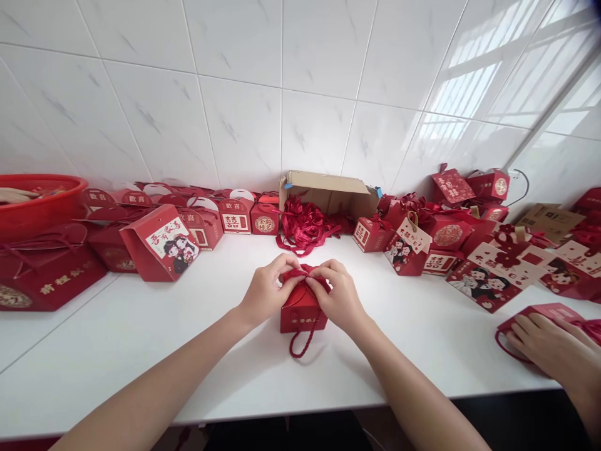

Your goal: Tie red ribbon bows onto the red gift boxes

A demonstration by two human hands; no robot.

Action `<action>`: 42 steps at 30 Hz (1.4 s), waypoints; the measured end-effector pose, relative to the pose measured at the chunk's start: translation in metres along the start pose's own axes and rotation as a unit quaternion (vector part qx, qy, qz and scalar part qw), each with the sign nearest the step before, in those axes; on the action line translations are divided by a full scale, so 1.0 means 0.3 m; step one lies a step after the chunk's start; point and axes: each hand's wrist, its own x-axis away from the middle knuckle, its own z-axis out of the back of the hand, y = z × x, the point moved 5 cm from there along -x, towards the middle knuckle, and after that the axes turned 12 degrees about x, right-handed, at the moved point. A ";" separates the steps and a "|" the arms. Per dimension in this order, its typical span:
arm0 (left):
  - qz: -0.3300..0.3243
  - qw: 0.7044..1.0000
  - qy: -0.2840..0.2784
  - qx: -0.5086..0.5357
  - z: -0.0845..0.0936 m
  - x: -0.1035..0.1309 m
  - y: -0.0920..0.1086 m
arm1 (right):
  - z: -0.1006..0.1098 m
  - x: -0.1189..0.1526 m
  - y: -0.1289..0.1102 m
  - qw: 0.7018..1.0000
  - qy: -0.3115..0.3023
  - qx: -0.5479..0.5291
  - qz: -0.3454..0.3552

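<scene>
Red gift box (305, 304): one, small, boxy, upright on the smooth white table (235, 376), in front of the cardboard carton (328, 181), apart from it. Gold print on front face, partly shaded; one twisted cord handle (310, 340) loops down to the table. Left hand (267, 288) and right hand (340, 294): thumb and fingertips pinching red material (297, 273) at box top; can't tell ribbon from flap. Carton: one, matte brown, glossy ribbon pile (305, 225) spilling out. Cartoon-couple boxes (159, 244), printed: one left of carton, three right. Round red basin (28, 216): one, far left of carton, somebody's hand (16, 195) inside. Co-worker's hand (544, 338) on a red box (554, 309), far right of carton. Glossy tile wall (244, 125) behind carton.
</scene>
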 end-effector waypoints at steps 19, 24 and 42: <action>-0.012 0.998 -0.038 -0.058 0.009 -0.006 0.005 | -0.061 -0.001 0.039 0.967 -0.104 -0.199 -0.120; 0.002 0.996 -0.059 -0.061 0.016 -0.019 0.001 | -0.027 0.001 0.015 0.969 -0.113 -0.192 -0.112; 0.013 0.992 -0.117 -0.047 0.047 -0.013 0.021 | 0.121 0.022 -0.099 0.972 -0.233 -0.019 -0.005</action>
